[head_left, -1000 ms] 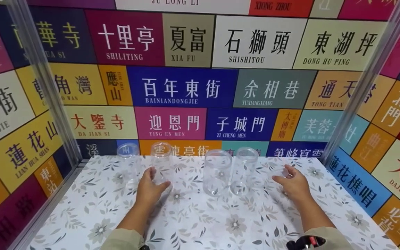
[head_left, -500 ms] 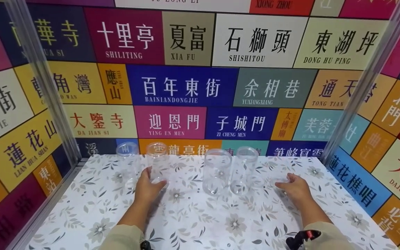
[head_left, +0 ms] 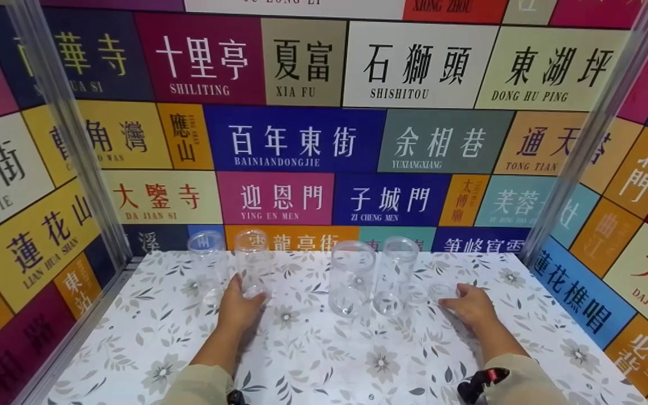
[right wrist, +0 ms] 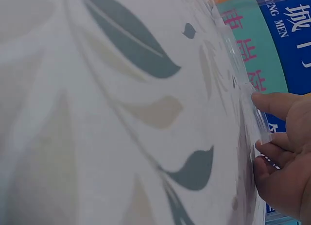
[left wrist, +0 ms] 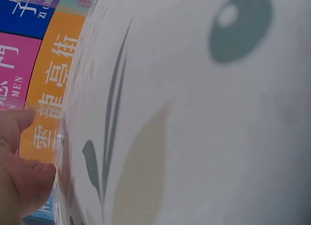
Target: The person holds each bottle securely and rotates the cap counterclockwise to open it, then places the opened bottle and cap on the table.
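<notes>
My left hand [head_left: 241, 306] grips the lower part of a narrow clear jar [head_left: 252, 261], which stands upright on the table; thumb and fingers go round its sides. Just left of it stands another clear jar [head_left: 207, 270]. On the right, my right hand [head_left: 475, 306] pinches the edge of a small clear round lid [head_left: 442, 291] at the table surface. The right wrist view shows its thin clear edge [right wrist: 265, 135] between thumb and fingers. A second clear disc [head_left: 416, 292], faint and hard to make out, lies between that lid and the jars in the middle.
A wide clear jar [head_left: 352, 281] and a narrow clear jar [head_left: 398, 275] stand side by side near the table's centre. The leaf-patterned table [head_left: 324, 360] ends at the back against a wall of coloured name panels [head_left: 296, 140]. Metal posts [head_left: 85, 152] rise at both sides.
My left hand and its jar have shifted slightly left, closer to the leftmost jar. With the lid, my right hand has come down and a little left to the table.
</notes>
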Action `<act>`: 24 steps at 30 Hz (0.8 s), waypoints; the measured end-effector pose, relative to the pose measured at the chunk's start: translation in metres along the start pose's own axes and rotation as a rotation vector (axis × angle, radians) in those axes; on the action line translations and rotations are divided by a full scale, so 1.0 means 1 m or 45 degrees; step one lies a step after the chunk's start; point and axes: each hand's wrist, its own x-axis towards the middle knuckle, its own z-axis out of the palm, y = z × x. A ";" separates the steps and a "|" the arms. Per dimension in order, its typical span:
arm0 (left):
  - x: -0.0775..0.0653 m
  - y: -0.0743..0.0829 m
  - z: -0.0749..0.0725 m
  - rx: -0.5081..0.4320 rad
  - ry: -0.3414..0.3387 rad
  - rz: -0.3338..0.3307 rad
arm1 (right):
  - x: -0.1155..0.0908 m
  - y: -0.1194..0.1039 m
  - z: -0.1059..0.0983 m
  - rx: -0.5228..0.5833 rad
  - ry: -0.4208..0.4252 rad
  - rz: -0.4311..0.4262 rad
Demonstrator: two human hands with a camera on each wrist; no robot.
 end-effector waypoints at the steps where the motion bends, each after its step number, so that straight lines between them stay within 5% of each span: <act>1: 0.000 0.000 0.000 0.003 -0.001 0.000 | 0.000 0.000 0.000 -0.018 0.002 -0.005; 17: -0.007 0.001 0.000 0.084 0.053 0.105 | -0.009 -0.001 -0.007 0.134 -0.049 0.033; 24: -0.014 0.004 -0.006 0.108 0.019 0.071 | -0.017 -0.009 -0.011 0.269 -0.032 -0.003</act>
